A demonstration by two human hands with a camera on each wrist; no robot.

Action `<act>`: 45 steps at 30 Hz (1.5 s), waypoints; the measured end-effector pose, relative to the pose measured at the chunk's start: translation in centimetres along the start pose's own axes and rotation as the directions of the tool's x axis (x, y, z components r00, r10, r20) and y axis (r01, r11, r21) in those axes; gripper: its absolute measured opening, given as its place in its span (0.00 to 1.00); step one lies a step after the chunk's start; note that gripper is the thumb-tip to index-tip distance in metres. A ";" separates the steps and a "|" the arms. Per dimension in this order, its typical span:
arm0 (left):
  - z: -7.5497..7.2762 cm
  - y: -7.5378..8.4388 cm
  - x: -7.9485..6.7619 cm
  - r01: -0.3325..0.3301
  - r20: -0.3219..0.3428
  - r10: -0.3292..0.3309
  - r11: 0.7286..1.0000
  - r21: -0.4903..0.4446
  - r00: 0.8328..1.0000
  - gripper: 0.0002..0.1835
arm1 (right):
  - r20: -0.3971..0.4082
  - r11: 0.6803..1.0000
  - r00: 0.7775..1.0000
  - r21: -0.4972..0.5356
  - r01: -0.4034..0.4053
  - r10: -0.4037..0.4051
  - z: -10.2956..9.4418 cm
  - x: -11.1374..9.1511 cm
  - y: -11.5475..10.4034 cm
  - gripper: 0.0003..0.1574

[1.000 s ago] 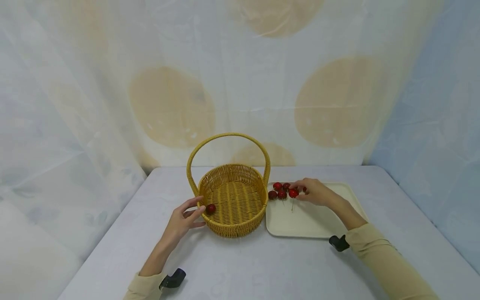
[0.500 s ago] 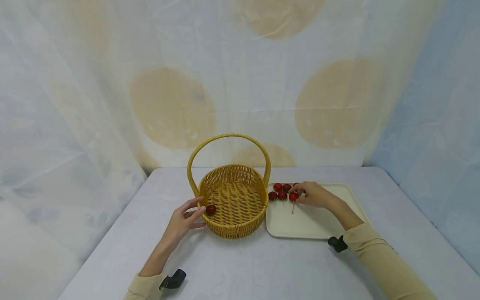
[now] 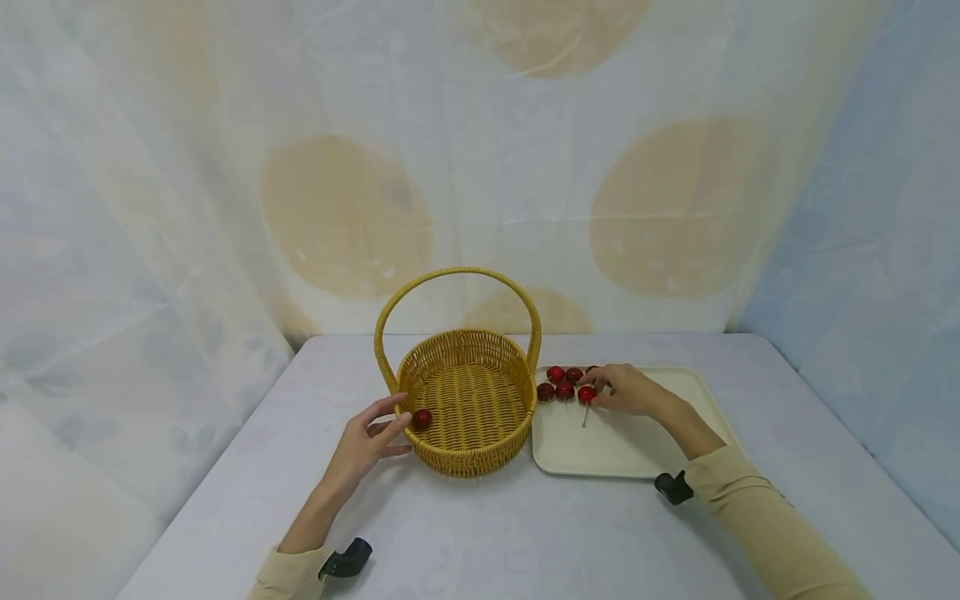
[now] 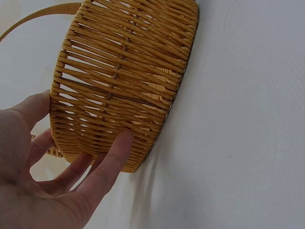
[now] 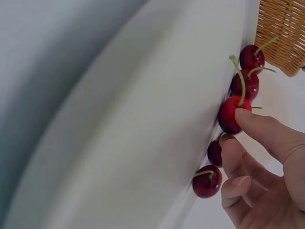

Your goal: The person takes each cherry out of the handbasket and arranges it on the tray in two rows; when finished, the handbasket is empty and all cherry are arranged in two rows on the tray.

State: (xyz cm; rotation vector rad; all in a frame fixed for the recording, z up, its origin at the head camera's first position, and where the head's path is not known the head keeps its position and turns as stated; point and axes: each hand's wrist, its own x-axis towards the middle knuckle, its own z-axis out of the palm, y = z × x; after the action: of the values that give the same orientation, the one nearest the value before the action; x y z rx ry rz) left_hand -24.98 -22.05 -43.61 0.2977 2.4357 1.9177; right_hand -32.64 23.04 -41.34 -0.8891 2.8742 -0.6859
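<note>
My right hand (image 3: 626, 388) pinches a bright red cherry (image 5: 228, 117) between thumb and fingers, its green stem sticking out, over the left part of the cream tray (image 3: 622, 450). Several darker cherries lie beside it along the tray, among them one cherry (image 3: 545, 392) near the basket side and another cherry (image 5: 207, 182) below my fingers in the right wrist view. On the left, my left hand (image 3: 367, 442) touches the yellow wicker basket (image 3: 465, 462), thumb at the rim and relaxed fingers against the outer wall (image 4: 119, 81). Inside the basket lies one dark cherry (image 3: 422, 418).
The basket's tall arched handle (image 3: 459, 271) rises above its rim. Basket and tray stand side by side on a white-covered table (image 3: 480, 533). Patterned curtains (image 3: 510, 192) hang behind and at both sides.
My right hand has come slightly toward me with the bright red cherry, away from the other cherries. My left hand and the basket stay put.
</note>
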 end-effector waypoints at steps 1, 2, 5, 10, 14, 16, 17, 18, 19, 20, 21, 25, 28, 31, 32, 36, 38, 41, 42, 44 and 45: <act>0.0 0.0 0.0 0.000 0.000 0.000 1.000 -0.001 1.000 0.30 | -0.003 1.000 1.000 -0.001 0.001 -0.001 -0.1 -0.1 -0.1 0.22; 0.0 0.0 0.0 0.001 0.000 -0.001 1.000 -0.001 1.000 0.30 | -0.008 1.000 1.000 -0.004 0.001 -0.001 -0.3 -0.1 -0.2 0.22; 0.0 0.1 -0.1 0.007 -0.002 -0.007 1.000 -0.002 1.000 0.30 | -0.030 1.000 0.999 -0.017 0.014 -0.014 -1.0 -0.2 -0.5 0.21; 0.0 0.2 -0.1 0.015 -0.010 -0.015 1.000 0.003 1.000 0.30 | -0.053 1.000 0.999 -0.011 -0.003 0.003 -2.4 -0.2 -1.6 0.21; -0.1 0.1 -0.1 0.019 -0.012 -0.019 1.000 0.006 1.000 0.30 | -0.050 1.000 0.999 0.001 -0.013 0.013 -3.0 -0.2 -2.5 0.20; -0.1 0.1 0.0 0.020 -0.013 -0.019 1.000 0.007 1.000 0.30 | -0.052 1.000 0.999 0.002 -0.009 0.009 -3.2 -0.2 -3.2 0.20; -0.1 0.1 0.0 0.020 -0.014 -0.020 1.000 0.010 1.000 0.30 | -0.056 1.000 0.998 -0.002 0.000 0.000 -3.4 -0.2 -3.6 0.20; -0.1 0.1 0.0 0.019 -0.012 -0.019 1.000 0.011 1.000 0.30 | -0.060 1.000 0.998 -0.002 0.008 -0.008 -3.5 -0.2 -4.0 0.20; -0.1 0.1 0.0 0.018 -0.012 -0.018 1.000 0.012 1.000 0.30 | -0.061 1.000 0.998 0.000 0.013 -0.013 -3.6 -0.2 -4.5 0.20; -0.1 0.1 0.0 0.017 -0.011 -0.017 1.000 0.013 1.000 0.30 | -0.060 1.000 0.998 0.001 0.017 -0.017 -3.8 -0.2 -5.0 0.20; -0.1 0.2 0.0 0.016 -0.010 -0.015 1.000 0.012 1.000 0.30 | -0.056 1.000 0.998 0.002 0.025 -0.025 -3.9 -0.2 -5.5 0.20; 0.0 0.3 0.1 0.009 -0.001 -0.009 1.000 0.002 1.000 0.30 | -0.036 0.999 0.999 -0.004 0.039 -0.039 -4.2 0.2 -7.1 0.20; 0.1 0.3 0.1 0.006 0.004 -0.006 1.000 -0.003 1.000 0.30 | -0.025 0.998 0.998 -0.004 0.064 -0.064 -4.1 0.5 -8.0 0.19; 0.1 0.4 0.0 0.007 0.005 -0.007 1.000 -0.003 1.000 0.30 | -0.011 0.995 0.995 0.018 0.098 -0.097 -3.8 0.8 -8.8 0.20; 0.1 0.3 0.1 0.007 0.004 -0.007 1.000 -0.003 1.000 0.30 | -0.005 0.994 0.994 0.028 0.110 -0.110 -3.6 0.9 -9.0 0.20; 0.1 0.4 0.0 0.006 0.003 -0.006 1.000 -0.001 1.000 0.30 | 0.004 0.988 0.989 0.027 0.150 -0.150 -3.0 1.5 -10.2 0.22; 0.1 0.3 0.0 0.003 0.000 -0.003 1.000 0.002 1.000 0.30 | 0.001 0.986 0.986 0.016 0.165 -0.165 -2.6 1.9 -10.9 0.21; 0.1 0.4 -0.1 0.005 -0.005 -0.005 1.000 0.006 1.000 0.30 | -0.001 0.982 0.982 0.005 0.187 -0.187 -1.8 2.5 -11.8 0.20; 0.1 0.4 -0.1 0.005 -0.006 -0.005 1.000 0.006 1.000 0.29 | 0.000 0.982 0.982 0.002 0.190 -0.190 -1.5 2.8 -12.1 0.19; 0.1 0.3 -0.2 0.004 -0.005 -0.004 1.000 0.004 1.000 0.29 | 0.008 0.982 0.982 0.000 0.187 -0.187 -1.0 3.2 -12.8 0.19; 0.1 0.3 -0.2 0.003 -0.004 -0.003 1.000 0.003 1.000 0.29 | 0.010 0.981 0.981 -0.009 0.196 -0.195 -0.8 3.5 -13.1 0.19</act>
State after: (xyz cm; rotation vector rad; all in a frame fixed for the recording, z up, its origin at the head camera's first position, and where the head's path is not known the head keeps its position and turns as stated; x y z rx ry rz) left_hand -24.76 -21.90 -43.34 0.2909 2.4397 1.9159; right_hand -28.78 11.77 -34.74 -1.1848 2.8092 -0.6805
